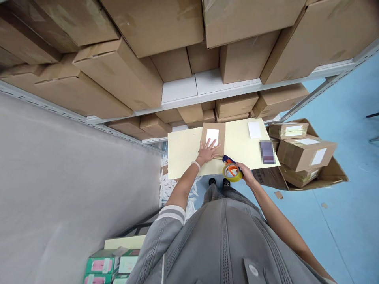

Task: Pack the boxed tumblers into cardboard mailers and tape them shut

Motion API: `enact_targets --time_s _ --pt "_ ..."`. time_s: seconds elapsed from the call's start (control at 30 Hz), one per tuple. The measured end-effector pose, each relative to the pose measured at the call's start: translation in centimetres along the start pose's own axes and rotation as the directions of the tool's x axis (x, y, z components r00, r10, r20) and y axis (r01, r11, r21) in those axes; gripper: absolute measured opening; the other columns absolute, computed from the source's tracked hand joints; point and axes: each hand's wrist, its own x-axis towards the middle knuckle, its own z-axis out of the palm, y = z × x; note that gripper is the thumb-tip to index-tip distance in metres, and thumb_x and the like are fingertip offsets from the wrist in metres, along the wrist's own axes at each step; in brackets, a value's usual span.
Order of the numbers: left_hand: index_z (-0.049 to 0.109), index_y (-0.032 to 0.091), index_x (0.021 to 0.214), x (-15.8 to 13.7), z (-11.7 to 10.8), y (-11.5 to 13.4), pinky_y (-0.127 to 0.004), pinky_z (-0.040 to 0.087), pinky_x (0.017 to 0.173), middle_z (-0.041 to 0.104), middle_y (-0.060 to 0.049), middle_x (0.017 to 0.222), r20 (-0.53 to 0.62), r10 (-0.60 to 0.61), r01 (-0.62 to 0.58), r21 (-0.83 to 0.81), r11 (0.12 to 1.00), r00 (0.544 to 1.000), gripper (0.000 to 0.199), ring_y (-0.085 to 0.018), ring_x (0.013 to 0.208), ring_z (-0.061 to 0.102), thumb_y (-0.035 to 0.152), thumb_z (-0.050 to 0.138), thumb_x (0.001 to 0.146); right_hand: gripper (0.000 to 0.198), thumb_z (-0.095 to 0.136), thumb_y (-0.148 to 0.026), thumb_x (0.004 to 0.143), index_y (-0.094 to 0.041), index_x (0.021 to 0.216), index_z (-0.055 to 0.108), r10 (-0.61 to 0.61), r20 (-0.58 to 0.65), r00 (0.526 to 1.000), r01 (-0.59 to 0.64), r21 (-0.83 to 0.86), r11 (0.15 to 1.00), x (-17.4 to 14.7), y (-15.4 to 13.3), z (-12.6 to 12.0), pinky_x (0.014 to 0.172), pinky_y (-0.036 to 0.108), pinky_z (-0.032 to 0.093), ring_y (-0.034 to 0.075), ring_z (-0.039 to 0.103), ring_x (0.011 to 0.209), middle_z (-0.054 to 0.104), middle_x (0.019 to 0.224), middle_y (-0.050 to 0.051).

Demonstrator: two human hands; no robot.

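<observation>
A small cardboard box (220, 132) with a white label (212, 136) on top lies on the pale yellow table (183, 154). My left hand (208, 153) rests flat on the box and the label's lower part, its fingers spread. In my right hand (245, 172) is a tape dispenser (232, 170) with an orange and dark blue body and a roll of yellowish tape. The dispenser's head is close to the box's near right corner; whether it touches the box I cannot tell.
A white paper (254, 129) and a blurred dark rectangular item (267, 152) lie on the table's right side. Beyond stands a metal shelf (207, 92) full of cartons. An open carton (334, 173) holding labelled boxes (306, 154) stands at right. White scraps (167, 187) litter the floor at left.
</observation>
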Motion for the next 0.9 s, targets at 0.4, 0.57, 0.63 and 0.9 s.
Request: enact_targets --time_s 0.4,0.57,0.63,0.9 --pt "0.009 0.038 0.158 0.2 2.0 4.9 -0.077 0.012 0.113 0.009 0.000 0.168 -0.107 -0.259 0.251 -0.085 0.964 0.960 0.066 -0.037 0.154 0.000 0.061 0.028 0.098 0.057 0.071 -0.062 0.064 -0.027 0.107 0.066 -0.095 -0.117 0.988 0.097 0.008 0.995 -0.7 1.4 0.4 0.059 0.025 0.047 0.019 0.063 0.077 0.071 0.086 0.000" --pt "0.009 0.038 0.158 0.3 1.9 5.4 -0.078 0.014 0.112 0.008 0.000 0.168 -0.076 -0.291 0.282 -0.107 0.953 0.954 0.067 -0.038 0.154 -0.001 0.060 0.029 0.098 0.055 0.068 -0.062 0.067 -0.028 0.110 0.063 -0.055 -0.097 0.994 0.063 0.091 0.994 -1.2 2.7 0.8 0.055 0.022 0.045 0.018 0.063 0.081 0.070 0.100 0.000" --pt "0.010 0.038 0.158 0.2 1.8 5.3 -0.078 0.013 0.112 0.008 0.000 0.168 -0.082 -0.291 0.281 -0.110 0.953 0.953 0.067 -0.037 0.154 -0.001 0.060 0.029 0.098 0.055 0.066 -0.063 0.068 -0.028 0.110 0.061 -0.062 -0.092 0.994 0.071 0.091 0.993 -1.4 2.9 0.9 0.054 0.022 0.045 0.018 0.063 0.080 0.070 0.099 0.001" --pt "0.010 0.038 0.158 0.1 2.0 5.2 -0.081 0.013 0.110 0.007 0.000 0.168 -0.097 -0.265 0.256 -0.099 0.962 0.959 0.065 -0.037 0.154 0.000 0.061 0.025 0.098 0.042 0.068 -0.058 0.067 -0.024 0.092 0.070 -0.230 -0.082 0.970 0.223 -0.088 0.971 0.6 1.2 -1.5 0.074 0.029 0.047 0.023 0.061 0.089 0.072 0.090 0.001"
